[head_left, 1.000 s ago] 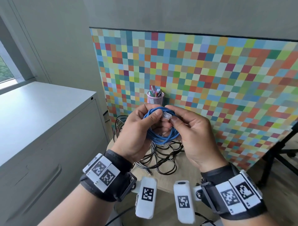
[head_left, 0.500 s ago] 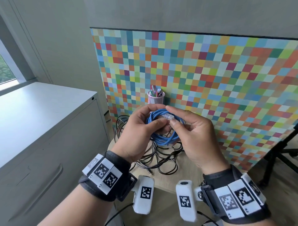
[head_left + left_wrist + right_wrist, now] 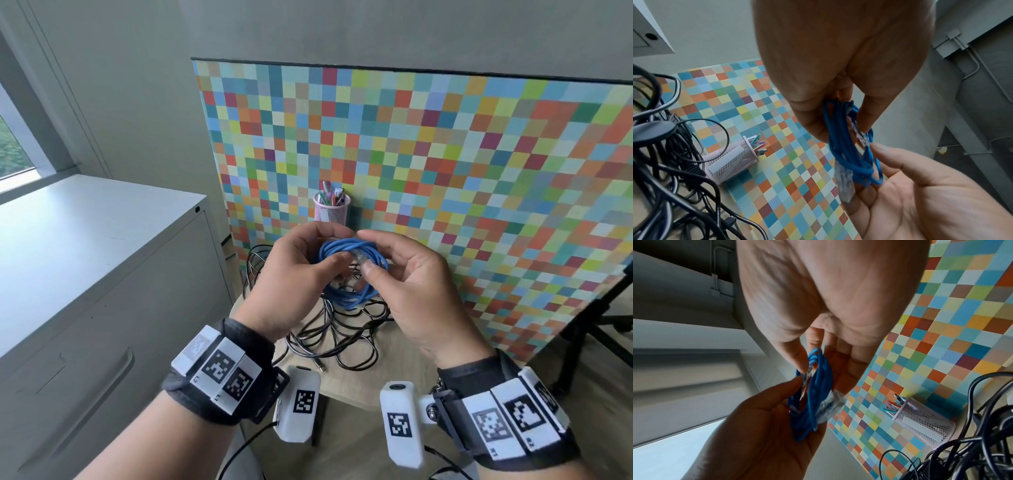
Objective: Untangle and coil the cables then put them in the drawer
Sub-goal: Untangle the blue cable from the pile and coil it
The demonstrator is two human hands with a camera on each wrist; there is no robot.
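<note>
A blue network cable (image 3: pixel 352 291) is wound into a small coil, held up above the table. My left hand (image 3: pixel 325 255) grips the coil's left side, thumb in front and fingers behind. My right hand (image 3: pixel 368 255) pinches the cable's clear plug (image 3: pixel 360 256) between thumb and forefinger, against the coil's upper front. In the left wrist view the blue coil (image 3: pixel 840 142) hangs between both hands, and a second clear plug (image 3: pixel 844 183) sticks out below. The right wrist view shows the coil (image 3: pixel 813 399) edge-on. A tangle of black cables (image 3: pixel 329 339) lies on the small round wooden table (image 3: pixel 376 377).
A grey metal cabinet (image 3: pixel 102 274) with a drawer handle (image 3: pixel 96 394) stands at the left, drawers closed. A pink mesh pen cup (image 3: pixel 331 209) stands at the table's back, against a colourful checkered board (image 3: pixel 445 171). A black tripod (image 3: pixel 589 329) stands at the right.
My right hand has brought the clear plug down from the coil's top onto its front, and its other fingers have spread. The left hand keeps its grip on the coil.
</note>
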